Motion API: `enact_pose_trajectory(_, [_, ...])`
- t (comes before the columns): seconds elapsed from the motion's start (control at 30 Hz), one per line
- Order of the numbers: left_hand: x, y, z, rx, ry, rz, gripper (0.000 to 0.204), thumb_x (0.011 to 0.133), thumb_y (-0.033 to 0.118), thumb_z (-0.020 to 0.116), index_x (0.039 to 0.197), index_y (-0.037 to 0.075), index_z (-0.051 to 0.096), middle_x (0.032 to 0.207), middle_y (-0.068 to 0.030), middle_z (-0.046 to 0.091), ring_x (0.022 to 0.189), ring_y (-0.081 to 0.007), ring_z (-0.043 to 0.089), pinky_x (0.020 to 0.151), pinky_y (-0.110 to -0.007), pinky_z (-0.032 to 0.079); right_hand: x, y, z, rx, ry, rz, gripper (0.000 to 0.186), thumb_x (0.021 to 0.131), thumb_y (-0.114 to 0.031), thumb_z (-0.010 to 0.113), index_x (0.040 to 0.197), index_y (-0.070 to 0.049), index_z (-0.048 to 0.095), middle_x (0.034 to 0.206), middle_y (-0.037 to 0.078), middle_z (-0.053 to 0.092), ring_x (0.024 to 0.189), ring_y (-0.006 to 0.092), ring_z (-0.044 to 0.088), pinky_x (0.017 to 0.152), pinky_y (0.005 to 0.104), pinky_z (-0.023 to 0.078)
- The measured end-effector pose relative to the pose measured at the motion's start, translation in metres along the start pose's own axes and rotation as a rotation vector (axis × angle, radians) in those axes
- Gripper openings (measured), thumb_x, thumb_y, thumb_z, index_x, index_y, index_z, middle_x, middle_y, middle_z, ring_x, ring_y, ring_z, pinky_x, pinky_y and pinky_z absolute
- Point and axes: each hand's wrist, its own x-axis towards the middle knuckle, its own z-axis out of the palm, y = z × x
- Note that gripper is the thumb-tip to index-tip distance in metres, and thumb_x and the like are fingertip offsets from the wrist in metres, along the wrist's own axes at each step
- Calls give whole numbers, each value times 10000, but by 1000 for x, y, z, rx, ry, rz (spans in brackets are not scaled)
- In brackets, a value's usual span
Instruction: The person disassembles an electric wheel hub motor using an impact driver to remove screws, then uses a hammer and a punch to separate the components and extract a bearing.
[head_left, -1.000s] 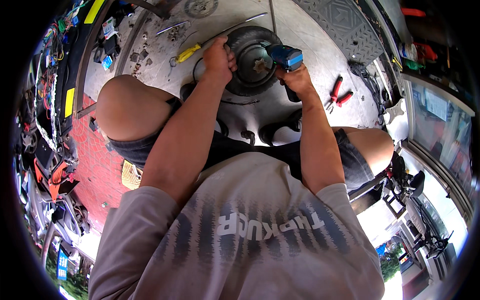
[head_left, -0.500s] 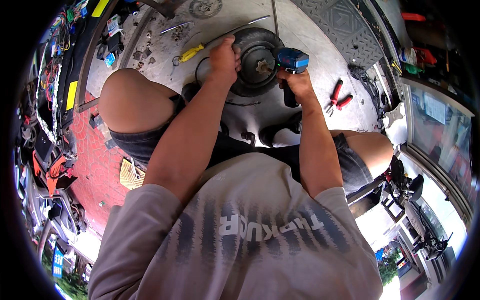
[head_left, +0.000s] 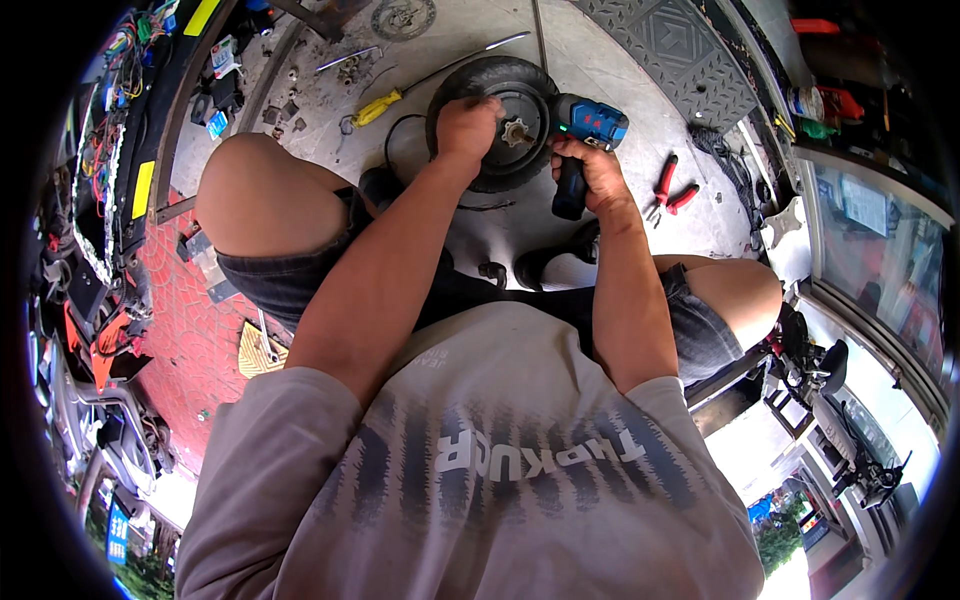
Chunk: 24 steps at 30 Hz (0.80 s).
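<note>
A wheel with a dark tyre and a central hub lies on the pale floor between my feet. My left hand is curled over the hub's upper-left part, its fingertips closed; whatever they grip is hidden. In my right hand is a blue-and-black power drill, held by its handle beside the wheel's right side, its front pointing left. A yellow-handled screwdriver lies left of the wheel, near a black cable. Red-handled pliers lie to the right of the drill.
Bent knees frame the work. Small metal parts are scattered at the upper left. A patterned black mat is at the upper right, a glass-fronted cabinet at the right, tangled wires and parts at the left. A wrench lies on cardboard.
My left hand has moved from the tyre's left edge inward over the hub. The drill in my right hand has shifted right, its front away from the hub's middle.
</note>
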Motion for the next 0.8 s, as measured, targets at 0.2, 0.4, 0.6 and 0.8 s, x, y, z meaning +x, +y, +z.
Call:
enact_pose_trajectory(0.2, [-9,51,25,867,29,482,322,894,337,691,990,45,788,1030,-195,767,982,-378,738,858,-458,579,-10,3,3,98,188,-81,161,826,-49,751,976,-10,708,817,90,705,655,215,671,604,361,576])
enact_pose_trajectory(0.4, [21,75,49,1526,-211,629,341,913,348,708,1047,42,777,1059,-207,760,1009,-402,737,882,-498,584,-31,-19,12,221,199,-188,119,825,-33,743,932,-12,696,747,101,684,608,219,658,585,345,563])
enact_pose_trajectory(0.6, [30,70,67,1694,-233,600,258,895,181,637,1045,38,790,1092,-223,753,1033,-410,738,894,-490,587,-37,-20,-5,243,173,-204,143,833,-50,740,961,4,706,863,104,718,665,207,670,601,335,559])
enact_pose_trajectory(0.8, [26,77,77,1770,-273,609,256,883,154,671,1089,69,797,1116,-194,763,1052,-377,748,877,-461,600,-40,-19,3,190,165,-157,94,821,-41,743,903,-13,707,809,82,704,669,201,672,610,343,564])
